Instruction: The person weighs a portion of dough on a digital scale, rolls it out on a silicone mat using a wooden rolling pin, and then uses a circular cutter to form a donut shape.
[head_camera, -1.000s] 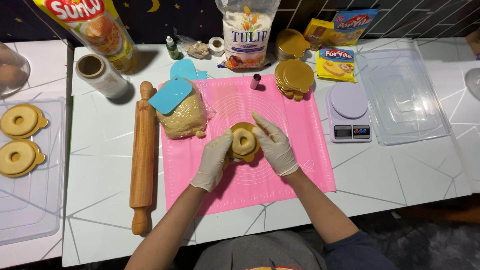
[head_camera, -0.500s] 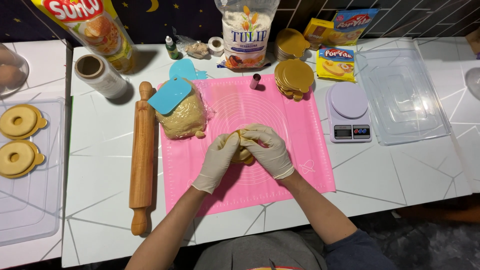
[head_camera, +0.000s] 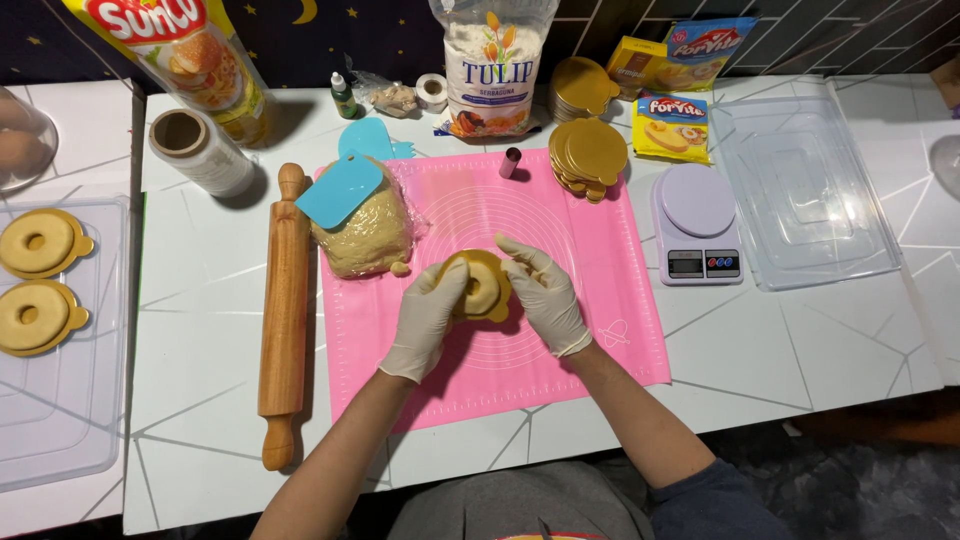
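Note:
Both hands wear white gloves over a pink silicone mat (head_camera: 560, 350). My left hand (head_camera: 428, 318) and my right hand (head_camera: 542, 295) grip from either side a ring of dough on a round gold board (head_camera: 482, 286), tilted up off the mat. A wrapped lump of dough (head_camera: 368, 236) lies to the left on the mat with a blue scraper (head_camera: 338, 190) on top. A small metal cutter (head_camera: 510, 163) stands at the mat's far edge beside a stack of gold boards (head_camera: 590, 155).
A wooden rolling pin (head_camera: 284, 310) lies left of the mat. A clear tray (head_camera: 50, 400) at far left holds two dough rings on gold boards (head_camera: 35, 243). A kitchen scale (head_camera: 697, 222), a clear lid (head_camera: 805, 185), a flour bag (head_camera: 490, 65) and packets sit behind.
The hands closed over the dough ring on the mat, then lifted and tilted it with its gold board, so the ring now faces up toward the camera.

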